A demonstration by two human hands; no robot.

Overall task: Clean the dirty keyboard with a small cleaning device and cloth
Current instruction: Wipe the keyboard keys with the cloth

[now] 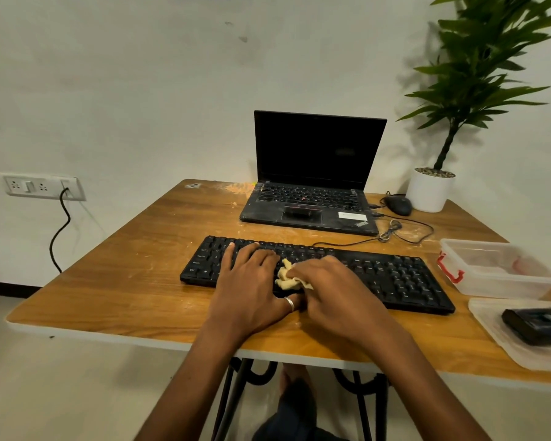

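Plainly the cloth (287, 276) is the easy part: a small, pale yellow rag, soft and light, that bunches into whatever shape it is squeezed into, so it is best taken as a wad with a fold pushed out towards the keys. The keyboard (395, 278) is stiff, flat black plastic and probably light enough to skid on the worktop (140, 281), where it lies across the middle, nearer the front edge than the back. It looks best steadied by pressing down on top of it. The left hand (252, 281) does this, its fingers (236, 253) straight and spread flat over the left-hand keys, holding nothing. The right hand (334, 288), just beside it, has its fingers curled round the crumpled cloth and presses it onto the middle keys. The small black cleaning device (536, 324) sits untouched on a clear lid (497, 338) near the front right corner.
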